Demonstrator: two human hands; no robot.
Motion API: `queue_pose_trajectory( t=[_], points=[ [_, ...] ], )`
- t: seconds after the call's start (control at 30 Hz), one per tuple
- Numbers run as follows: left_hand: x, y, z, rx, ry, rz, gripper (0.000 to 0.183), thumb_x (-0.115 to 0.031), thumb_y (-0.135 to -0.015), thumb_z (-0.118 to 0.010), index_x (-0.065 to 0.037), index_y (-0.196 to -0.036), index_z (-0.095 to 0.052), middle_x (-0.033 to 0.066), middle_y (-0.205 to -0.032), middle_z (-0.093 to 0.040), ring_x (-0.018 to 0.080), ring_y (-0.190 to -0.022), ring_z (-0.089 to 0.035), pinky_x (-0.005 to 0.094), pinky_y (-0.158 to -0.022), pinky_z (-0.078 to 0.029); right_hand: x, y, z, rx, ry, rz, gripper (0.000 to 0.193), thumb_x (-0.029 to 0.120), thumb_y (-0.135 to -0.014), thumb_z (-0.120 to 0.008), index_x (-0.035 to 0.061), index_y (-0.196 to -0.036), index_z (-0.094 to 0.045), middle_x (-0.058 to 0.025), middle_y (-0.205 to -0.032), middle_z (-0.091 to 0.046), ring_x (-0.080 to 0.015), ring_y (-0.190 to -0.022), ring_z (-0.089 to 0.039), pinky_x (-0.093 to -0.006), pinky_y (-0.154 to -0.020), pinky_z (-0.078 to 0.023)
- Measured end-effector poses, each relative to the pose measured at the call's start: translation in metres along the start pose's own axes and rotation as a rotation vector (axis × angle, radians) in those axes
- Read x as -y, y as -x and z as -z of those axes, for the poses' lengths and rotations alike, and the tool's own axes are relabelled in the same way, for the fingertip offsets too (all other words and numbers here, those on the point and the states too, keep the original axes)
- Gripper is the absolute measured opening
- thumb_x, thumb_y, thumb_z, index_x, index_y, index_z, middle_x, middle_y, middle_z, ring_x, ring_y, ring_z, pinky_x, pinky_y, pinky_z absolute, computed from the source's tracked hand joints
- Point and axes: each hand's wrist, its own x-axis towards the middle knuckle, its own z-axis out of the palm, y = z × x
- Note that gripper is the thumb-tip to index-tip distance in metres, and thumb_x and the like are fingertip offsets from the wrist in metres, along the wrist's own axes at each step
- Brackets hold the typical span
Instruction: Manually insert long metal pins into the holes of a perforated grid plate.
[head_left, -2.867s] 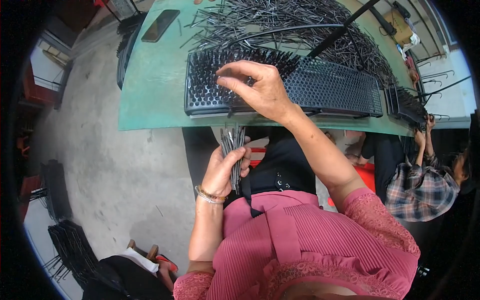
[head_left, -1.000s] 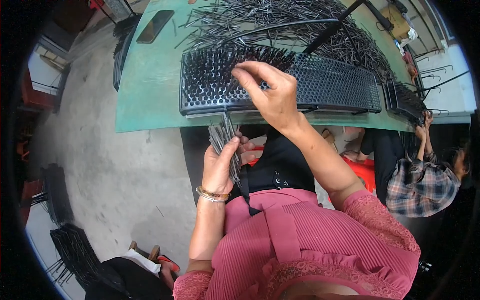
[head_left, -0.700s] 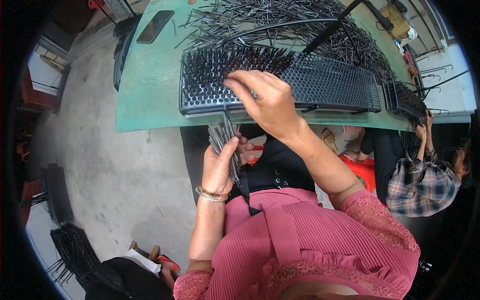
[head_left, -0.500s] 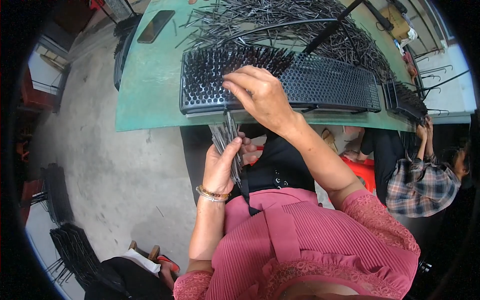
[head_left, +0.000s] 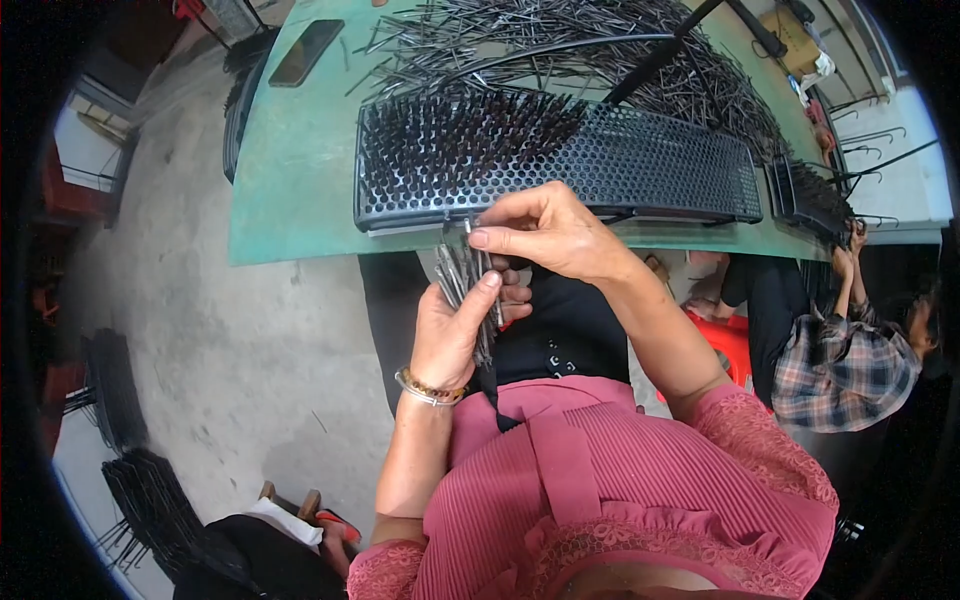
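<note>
Both hands (head_left: 500,280) pinch grey pins (head_left: 470,285) below black tray (head_left: 640,165).

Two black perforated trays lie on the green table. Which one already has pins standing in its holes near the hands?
The large tray directly before the hands: its left part bristles with upright pins, its right part is bare holes. The other tray lies at the far right edge.

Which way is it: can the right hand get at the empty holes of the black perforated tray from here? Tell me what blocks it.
Probably yes. The right hand pinches at the bundle of thin dark pins in the left hand, just below the black perforated tray. Nothing lies between it and the tray's empty right part.
</note>
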Motion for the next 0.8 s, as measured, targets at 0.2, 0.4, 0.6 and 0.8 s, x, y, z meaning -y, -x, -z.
queue_pose_trajectory(
  t=[0.2,0.4,0.6,0.8],
  points=[
    [0.008,-0.01,-0.009,0.002,0.044,0.07,0.029,-0.015,-0.09,-0.059,0.005,-0.109,-0.055,0.0146,-0.1,-0.063,0.022,-0.088,-0.065,0.0333,-0.073,-0.057,-0.01,0.006,0.016,-0.173,-0.128,0.002,0.018,0.014,-0.083,-0.067,-0.002,-0.093,-0.068,-0.0018,-0.08,-0.065,-0.0058,-0.07,-0.057,-0.0204,-0.062,-0.045],
    [0.011,-0.024,-0.013,-0.03,-0.056,0.125,0.027,-0.016,-0.09,-0.059,0.003,-0.109,-0.056,0.0124,-0.095,-0.064,0.0181,-0.081,-0.064,0.0301,-0.066,-0.057,0.001,0.004,0.037,-0.514,-0.093,0.325,0.02,0.013,-0.084,-0.066,-0.003,-0.095,-0.066,-0.003,-0.079,-0.066,-0.006,-0.068,-0.058,-0.0205,-0.061,-0.047],
    [0.018,-0.03,-0.016,-0.082,0.021,0.112,0.027,-0.014,-0.089,-0.058,0.003,-0.11,-0.053,0.0123,-0.094,-0.063,0.0177,-0.079,-0.063,0.0302,-0.069,-0.056,-0.005,-0.024,0.04,-0.594,0.088,0.549,0.021,0.012,-0.084,-0.066,-0.0031,-0.097,-0.064,-0.0073,-0.084,-0.067,-0.01,-0.075,-0.061,-0.0238,-0.067,-0.049],
    [0.018,-0.025,-0.014,-0.058,0.068,0.147,0.031,-0.008,-0.089,-0.055,0.005,-0.115,-0.046,0.0162,-0.099,-0.059,0.0206,-0.084,-0.062,0.0345,-0.075,-0.055,-0.012,-0.031,0.041,-0.561,0.216,0.552,0.019,0.009,-0.086,-0.064,-0.0027,-0.1,-0.062,-0.0059,-0.086,-0.068,-0.0086,-0.078,-0.062,-0.0216,-0.067,-0.05]
  ],
)
